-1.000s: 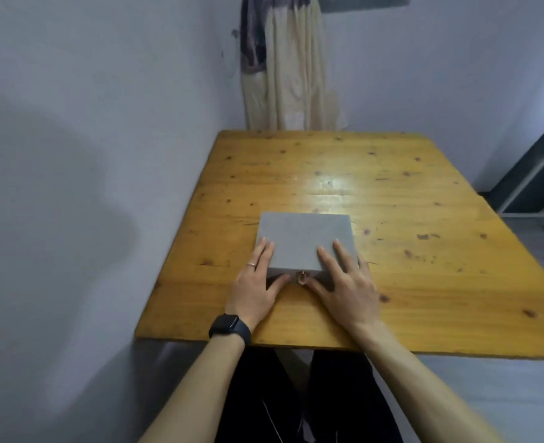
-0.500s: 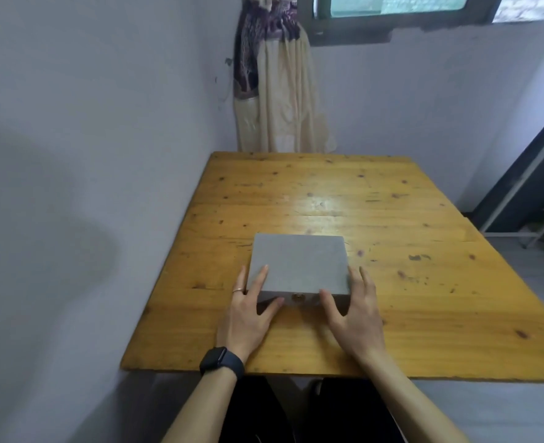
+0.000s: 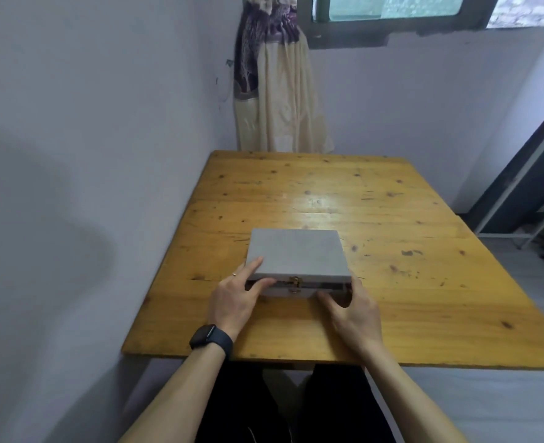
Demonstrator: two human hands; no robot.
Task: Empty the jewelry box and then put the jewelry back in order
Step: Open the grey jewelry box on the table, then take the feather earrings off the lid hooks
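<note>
A flat grey jewelry box sits on the wooden table near its front edge. The lid is raised a little, with a dark gap above the base, and a small brass clasp hangs at the front middle. My left hand pinches the lid's front left corner, with fingers on top and the thumb in the gap. My right hand grips the front right corner, its thumb along the base's front. The box's contents are hidden.
The table's left side stands against a pale wall. A tied curtain hangs behind the far edge, under a window. A dark frame with metal rails stands on the floor at right. I wear a black watch.
My hands slid from the top of the lid to the box's front corners. The lid, shut before, now stands slightly lifted. The camera has tilted upward.
</note>
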